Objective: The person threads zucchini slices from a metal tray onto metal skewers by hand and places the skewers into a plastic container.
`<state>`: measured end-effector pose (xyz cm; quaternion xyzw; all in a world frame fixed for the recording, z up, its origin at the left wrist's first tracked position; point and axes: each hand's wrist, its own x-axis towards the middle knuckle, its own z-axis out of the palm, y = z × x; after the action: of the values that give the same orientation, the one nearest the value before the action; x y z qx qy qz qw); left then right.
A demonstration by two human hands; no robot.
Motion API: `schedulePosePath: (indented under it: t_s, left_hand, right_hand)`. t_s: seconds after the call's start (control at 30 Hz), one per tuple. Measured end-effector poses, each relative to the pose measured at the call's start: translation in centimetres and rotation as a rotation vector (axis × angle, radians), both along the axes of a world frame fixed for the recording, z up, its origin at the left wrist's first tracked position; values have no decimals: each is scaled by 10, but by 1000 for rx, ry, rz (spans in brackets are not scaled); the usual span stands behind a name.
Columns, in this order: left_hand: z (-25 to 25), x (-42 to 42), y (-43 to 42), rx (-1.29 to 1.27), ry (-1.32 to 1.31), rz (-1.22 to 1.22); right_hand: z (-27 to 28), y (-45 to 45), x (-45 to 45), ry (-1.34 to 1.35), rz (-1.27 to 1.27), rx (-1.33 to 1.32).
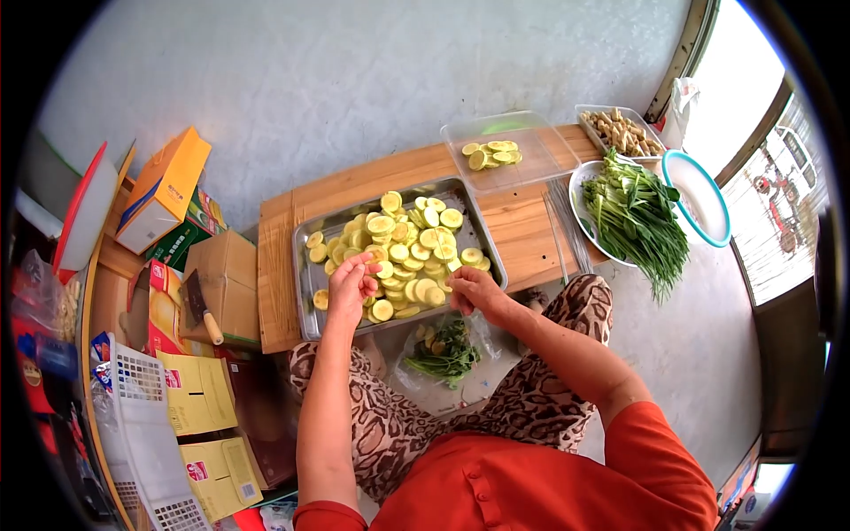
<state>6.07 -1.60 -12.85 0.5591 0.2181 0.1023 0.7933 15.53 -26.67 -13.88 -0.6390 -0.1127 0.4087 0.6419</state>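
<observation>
Squash slices (428, 239) lie heaped in a metal tray (490, 257) on the tabletop (518, 232), the tray's long axis running left to right with its right end angled slightly far. The round discs face various ways, flat or tilted, sharing no one direction; they are pale yellow with greenish-yellow rims. Fingers of the left hand (352, 281) and right hand (474, 290) curl over the tray's near side; I cannot tell whether either grips anything.

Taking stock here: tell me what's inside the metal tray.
Yellow-green slices lie piled in the metal tray; the upper ones hide lower layers and much of its floor.
</observation>
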Motion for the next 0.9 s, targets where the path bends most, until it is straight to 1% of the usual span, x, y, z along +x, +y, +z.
schedulePosePath:
  t_s: [0.07, 0.17, 0.27, 0.3, 0.37, 0.4, 0.47, 0.5, 0.53, 0.57, 0.6, 0.67, 0.7, 0.73, 0.8, 0.83, 0.9]
  left_hand:
    - [1, -2, 0, -12, -17, -9]
    - [8, 3, 6, 21, 17, 12]
    - [27, 14, 16, 159, 112, -6]
    - [30, 21, 18, 161, 116, -4]
    - [34, 38, 21, 335, 214, 6]
    - [32, 49, 24, 337, 217, 5]
    - [10, 75, 32, 733, 145, 27]
    - [-11, 92, 40, 915, 108, 46]
    - [-11, 101, 37, 1096, 71, 65]
    - [-10, 106, 35, 1118, 234, -32]
    - [-16, 112, 31, 1115, 235, -29]
    - [-28, 120, 24, 1327, 350, -28]
    - [-31, 124, 21, 1345, 442, -79]
    - [-33, 128, 19, 1342, 440, -77]
    - [-36, 130, 15, 1353, 522, -68]
    - [-34, 131, 17, 1303, 535, -111]
    - [-30, 130, 16, 1296, 548, -108]
  right_hand:
    - [-1, 1, 0, 8, 1, 5]
    - [-5, 2, 4, -61, -5, 5]
    - [1, 3, 3, -39, -9, 41]
    - [3, 2, 3, -36, -5, 49]
    - [12, 2, 3, -21, 11, 37]
    - [15, 1, 3, -11, 26, 22]
    - [19, 2, 5, -22, 26, 34]
    - [18, 1, 5, -30, 28, 42]
    - [17, 1, 4, -24, 30, 36]
    - [15, 1, 4, -24, 33, 33]
    - [16, 2, 6, -31, 36, 33]
    - [18, 1, 6, -45, 44, 22]
    - [20, 0, 7, -60, 50, 16]
    - [21, -1, 8, -64, 51, 13]
    - [22, -3, 7, -64, 55, 23]
    - [23, -3, 7, -61, 58, 22]
    - [24, -4, 8, -43, 51, 29]
